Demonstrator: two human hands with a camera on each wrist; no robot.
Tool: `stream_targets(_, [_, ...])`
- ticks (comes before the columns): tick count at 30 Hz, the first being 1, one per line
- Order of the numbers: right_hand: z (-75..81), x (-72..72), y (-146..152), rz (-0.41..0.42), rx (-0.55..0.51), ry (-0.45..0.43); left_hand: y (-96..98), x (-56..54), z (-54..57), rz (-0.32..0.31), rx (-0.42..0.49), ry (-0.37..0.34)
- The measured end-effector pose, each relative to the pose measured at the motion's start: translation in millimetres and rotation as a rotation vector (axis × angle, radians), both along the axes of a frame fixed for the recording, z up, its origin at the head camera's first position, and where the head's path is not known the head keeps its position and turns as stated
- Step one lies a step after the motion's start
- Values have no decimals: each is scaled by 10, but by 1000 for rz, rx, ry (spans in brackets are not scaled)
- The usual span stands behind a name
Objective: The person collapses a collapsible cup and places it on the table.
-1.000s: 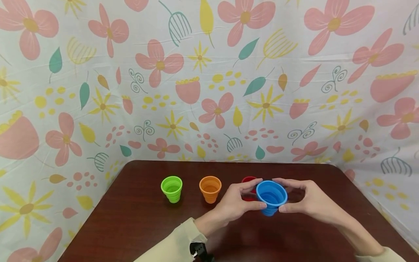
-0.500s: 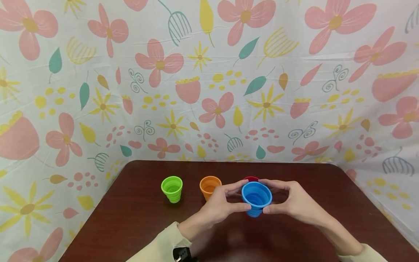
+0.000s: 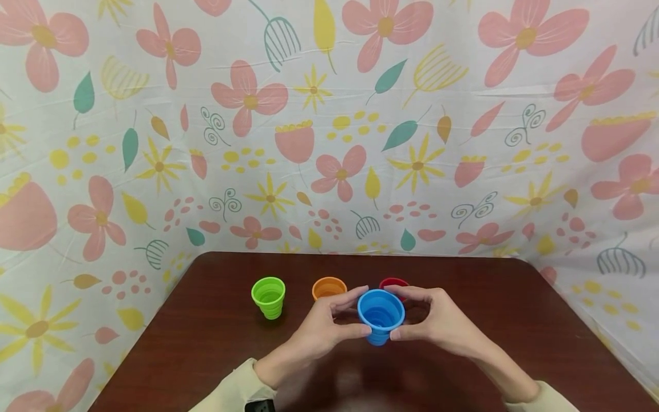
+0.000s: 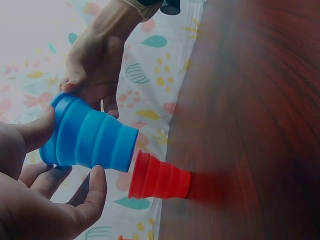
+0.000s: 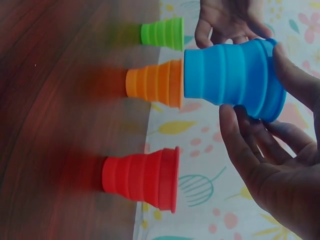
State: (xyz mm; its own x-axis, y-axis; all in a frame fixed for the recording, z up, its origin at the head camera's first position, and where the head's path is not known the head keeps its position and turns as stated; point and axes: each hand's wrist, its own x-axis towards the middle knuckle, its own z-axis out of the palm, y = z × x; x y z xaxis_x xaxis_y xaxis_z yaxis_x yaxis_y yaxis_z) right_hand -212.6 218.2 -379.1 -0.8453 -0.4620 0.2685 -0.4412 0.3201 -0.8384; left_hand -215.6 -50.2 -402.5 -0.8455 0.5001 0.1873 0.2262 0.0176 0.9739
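A blue ribbed folding cup [image 3: 380,312] is held upright between both hands, its mouth facing up. My left hand [image 3: 321,329] pinches its rim from the left with thumb and fingers. From the other side my right hand [image 3: 437,320] grips the rim the same way. Both wrist views show the blue cup [image 4: 92,135] raised above the tabletop. Behind the hands stand an orange cup [image 3: 329,284] and a red cup [image 3: 395,282], each partly covered by a hand in the head view. A green cup [image 3: 269,297] stands farther left, in full view.
The dark brown wooden table [image 3: 206,337] has rounded far corners. A white cloth [image 3: 309,171] printed with flowers and leaves hangs along its back and sides. The green, orange and red cups form a row toward the far edge.
Both hands have carried the blue cup leftward and slightly nearer. The left hand now covers part of the orange cup, and more of the red cup's rim shows.
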Motion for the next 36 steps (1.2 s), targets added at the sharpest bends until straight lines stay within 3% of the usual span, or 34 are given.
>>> stream_targets(12, [-24, -36, -212, 60, -36, -19, -200, 52, -8, 38, 2, 8])
stream_targets(23, [-25, -31, -304, 66, -50, -56, -302, 76, -9, 27, 4, 10])
stream_targets(36, [-40, -31, -316, 82, -86, -122, -347, 52, -67, 12, -61, 150])
